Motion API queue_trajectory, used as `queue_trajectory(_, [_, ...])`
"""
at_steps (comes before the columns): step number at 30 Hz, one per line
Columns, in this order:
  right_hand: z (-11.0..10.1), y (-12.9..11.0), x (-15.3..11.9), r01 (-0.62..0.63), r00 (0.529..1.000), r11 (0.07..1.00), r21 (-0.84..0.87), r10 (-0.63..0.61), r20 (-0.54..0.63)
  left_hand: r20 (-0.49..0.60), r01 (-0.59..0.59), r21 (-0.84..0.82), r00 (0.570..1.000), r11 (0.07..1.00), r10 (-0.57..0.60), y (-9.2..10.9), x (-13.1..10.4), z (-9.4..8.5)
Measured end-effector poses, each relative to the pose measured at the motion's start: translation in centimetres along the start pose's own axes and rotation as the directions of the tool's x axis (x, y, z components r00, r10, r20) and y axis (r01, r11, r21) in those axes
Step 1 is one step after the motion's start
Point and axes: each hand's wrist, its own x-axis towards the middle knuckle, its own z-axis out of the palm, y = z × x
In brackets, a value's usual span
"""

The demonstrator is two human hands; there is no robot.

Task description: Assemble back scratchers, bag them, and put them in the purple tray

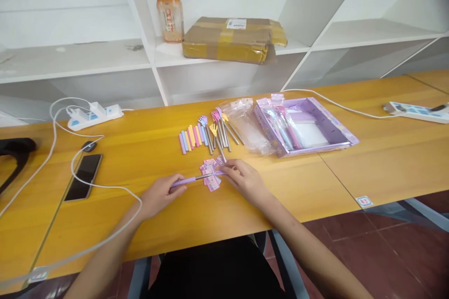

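A back scratcher (189, 180) with a purple handle and a metal rod stretches between my hands. My left hand (157, 196) is closed round its handle, while my right hand (245, 180) pinches its purple claw end, partly hidden by the fingers. Beneath it lie several pink printed cards (210, 182), fanned out on the table. Beyond the cards are several coloured handles (190, 138) in a row and several metal rods with claw heads (219, 126) in blue, pink, purple and yellow. One yellow-headed rod (218, 142) points toward my right hand.
Clear plastic bags (247, 124) lie beside a purple box (336, 126) with bagged back scratchers on it. To the left are a phone (84, 177), a black mouse (89, 146), a power strip (94, 116) and a white cable crossing my left forearm. A taped carton (228, 39) and a bottle (170, 14) stand on the shelf.
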Motion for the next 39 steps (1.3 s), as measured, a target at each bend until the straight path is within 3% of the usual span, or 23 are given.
queue_trajectory(7, [0.8,-1.1,-0.9,0.089,0.996,0.982,-0.165,-0.089,0.012,-0.164,-0.002,0.509,0.982,0.861,0.099,2.0,0.5,3.4])
queue_trajectory(12, [0.8,-2.9,-0.6,0.165,0.986,0.959,-0.229,-0.153,0.069,-0.17,0.032,0.59,0.982,0.806,0.086,2.9,1.0,5.5])
queue_trajectory(16, [0.5,-3.3,-0.7,0.156,0.987,0.957,-0.246,-0.141,0.076,-0.124,0.093,0.566,0.992,0.819,-0.026,2.5,0.8,5.3])
queue_trajectory(18, [-0.1,-2.6,-1.0,0.129,0.991,0.95,-0.284,-0.116,0.064,-0.107,0.142,0.569,0.989,0.81,-0.098,1.7,0.4,4.5])
queue_trajectory(22, [-2.8,0.4,-2.6,0.004,1.0,0.936,-0.351,-0.002,0.006,-0.183,0.271,0.59,0.962,0.761,-0.2,-1.6,-0.9,2.6])
queue_trajectory(27, [-7.2,6.0,-7.0,-0.069,0.998,0.898,-0.434,0.058,-0.038,-0.287,0.31,0.59,0.944,0.745,-0.165,-7.5,-4.2,0.5])
queue_trajectory(30, [-9.7,9.1,-9.9,-0.119,0.992,0.864,-0.489,0.081,-0.098,-0.267,0.305,0.624,0.948,0.719,-0.17,-10.0,-6.3,-0.8])
queue_trajectory(34, [-11.7,11.6,-12.4,-0.147,0.987,0.827,-0.543,0.088,-0.134,-0.227,0.305,0.666,0.952,0.681,-0.204,-11.5,-7.8,-1.6])
queue_trajectory(39, [-11.7,11.8,-13.1,-0.168,0.982,0.839,-0.518,0.096,-0.164,-0.191,0.319,0.688,0.946,0.652,-0.262,-11.7,-7.9,-1.6])
